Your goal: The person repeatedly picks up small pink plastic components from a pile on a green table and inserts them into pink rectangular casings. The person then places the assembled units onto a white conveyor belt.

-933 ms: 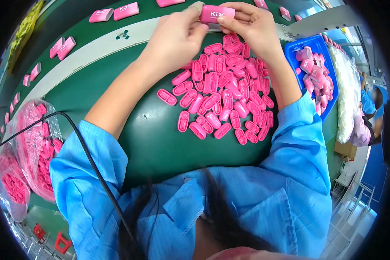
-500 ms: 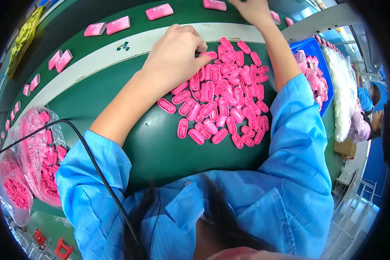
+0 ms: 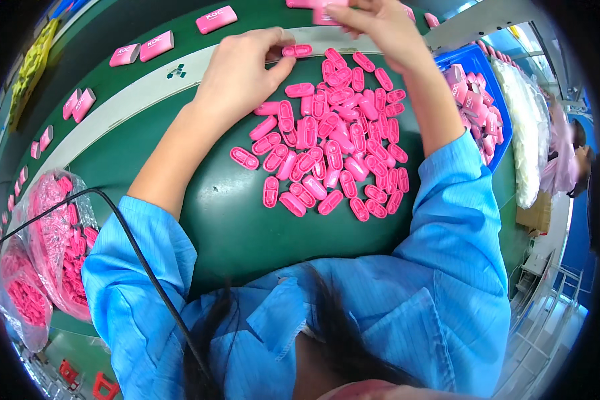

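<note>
At the far edge of the green table, my left hand (image 3: 247,70) is closed with a small pink oval cap (image 3: 297,51) between thumb and fingertips, its hollow side showing. To its right, my right hand (image 3: 380,30) grips a pink case (image 3: 330,13) over the green belt, thumb on the near face. Another pink case beside it is partly cut off by the picture's top edge. Below both hands spreads a loose pile of pink oval caps (image 3: 335,155), some hollow side up and others turned over.
Pink-and-white cases (image 3: 157,45) stand spaced along the green belt (image 3: 113,83), behind a pale rail (image 3: 133,87). A blue bin (image 3: 503,133) of cases sits at right. Clear bags (image 3: 60,233) of pink parts lie at left, with a black cable (image 3: 130,230) crossing my left sleeve.
My right hand has come back leftward and now holds a pink case. My left hand has lifted a cap off the pile's far edge. Cases on the belt have shifted left.
</note>
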### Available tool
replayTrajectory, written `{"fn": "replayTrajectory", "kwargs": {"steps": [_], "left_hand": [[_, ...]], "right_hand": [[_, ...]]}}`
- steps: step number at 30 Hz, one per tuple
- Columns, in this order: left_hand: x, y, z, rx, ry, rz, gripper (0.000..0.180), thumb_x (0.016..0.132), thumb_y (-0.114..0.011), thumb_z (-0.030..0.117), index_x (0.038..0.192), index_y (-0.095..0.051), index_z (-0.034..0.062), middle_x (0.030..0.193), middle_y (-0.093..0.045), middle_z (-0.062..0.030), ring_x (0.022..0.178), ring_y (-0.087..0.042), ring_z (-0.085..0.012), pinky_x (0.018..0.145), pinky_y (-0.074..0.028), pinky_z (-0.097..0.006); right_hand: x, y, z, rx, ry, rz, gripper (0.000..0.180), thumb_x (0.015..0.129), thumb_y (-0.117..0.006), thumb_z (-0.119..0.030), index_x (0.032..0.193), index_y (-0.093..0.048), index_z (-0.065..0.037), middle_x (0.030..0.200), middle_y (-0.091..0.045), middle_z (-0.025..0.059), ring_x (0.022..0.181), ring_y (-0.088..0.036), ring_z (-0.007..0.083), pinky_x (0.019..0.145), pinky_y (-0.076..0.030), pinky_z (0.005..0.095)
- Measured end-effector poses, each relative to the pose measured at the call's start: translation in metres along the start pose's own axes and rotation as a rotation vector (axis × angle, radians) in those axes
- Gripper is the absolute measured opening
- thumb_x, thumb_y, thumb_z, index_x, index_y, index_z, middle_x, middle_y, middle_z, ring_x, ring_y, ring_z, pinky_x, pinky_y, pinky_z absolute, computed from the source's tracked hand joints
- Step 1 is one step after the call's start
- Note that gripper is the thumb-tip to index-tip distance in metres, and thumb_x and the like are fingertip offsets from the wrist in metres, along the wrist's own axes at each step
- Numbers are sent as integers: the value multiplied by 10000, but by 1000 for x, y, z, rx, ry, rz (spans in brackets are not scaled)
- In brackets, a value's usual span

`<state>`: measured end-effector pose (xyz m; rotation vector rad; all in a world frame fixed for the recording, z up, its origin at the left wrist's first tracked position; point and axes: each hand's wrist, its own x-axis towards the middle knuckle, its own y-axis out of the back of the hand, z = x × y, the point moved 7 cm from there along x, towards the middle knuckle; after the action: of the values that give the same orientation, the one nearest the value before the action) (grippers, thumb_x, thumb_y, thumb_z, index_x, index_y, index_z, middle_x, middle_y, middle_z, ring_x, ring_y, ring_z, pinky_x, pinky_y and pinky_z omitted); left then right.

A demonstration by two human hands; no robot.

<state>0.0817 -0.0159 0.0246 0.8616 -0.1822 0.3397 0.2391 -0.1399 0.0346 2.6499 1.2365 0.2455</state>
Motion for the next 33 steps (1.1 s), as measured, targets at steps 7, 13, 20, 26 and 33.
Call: {"fn": "replayTrajectory", "kwargs": {"steps": [7, 13, 20, 26, 33], "left_hand": [[14, -12, -53, -961, 255, 57, 299, 915, -785, 158, 1156, -721, -7, 996, -735, -34, 850, -690, -103, 826, -558, -251], [10, -19, -41, -1048, 267, 89, 369, 935, -765, 132, 1244, -687, -55, 1082, -752, -102, 965, -733, -163, 868, -601, -275], [5, -12, -36, -1018, 311, 30, 354, 978, -686, 37, 1306, -634, -86, 1120, -740, -127, 931, -726, -172, 836, -598, -283], [7, -9, -35, -780, 224, 143, 377, 948, -745, 115, 1264, -675, -78, 1083, -762, -135, 961, -747, -180, 857, -609, -279], [-7, 4, 4, -225, 127, 153, 373, 926, -705, 108, 1246, -649, -75, 1110, -746, -214, 949, -757, -301, 853, -590, -355]], "right_hand": [[-16, -39, 26, 339, -65, -160, 297, 966, -717, -82, 1236, -615, -12, 1078, -721, 63, 894, -687, 114, 782, -561, 244], [-19, -43, 31, 455, -85, -118, 258, 959, -705, -26, 1202, -624, 1, 1100, -728, 92, 938, -701, 141, 840, -575, 267], [-23, -40, 25, 502, -27, -91, 243, 938, -697, 37, 1169, -625, 17, 1113, -731, 126, 963, -716, 175, 884, -591, 284], [-22, -33, 21, 298, 58, -13, 351, 939, -744, -40, 1260, -630, 47, 1110, -743, 148, 960, -741, 199, 882, -603, 291], [-25, -33, 19, 267, 40, -12, 318, 940, -720, -11, 1239, -622, 41, 1126, -736, 141, 990, -727, 185, 891, -596, 288]]}}
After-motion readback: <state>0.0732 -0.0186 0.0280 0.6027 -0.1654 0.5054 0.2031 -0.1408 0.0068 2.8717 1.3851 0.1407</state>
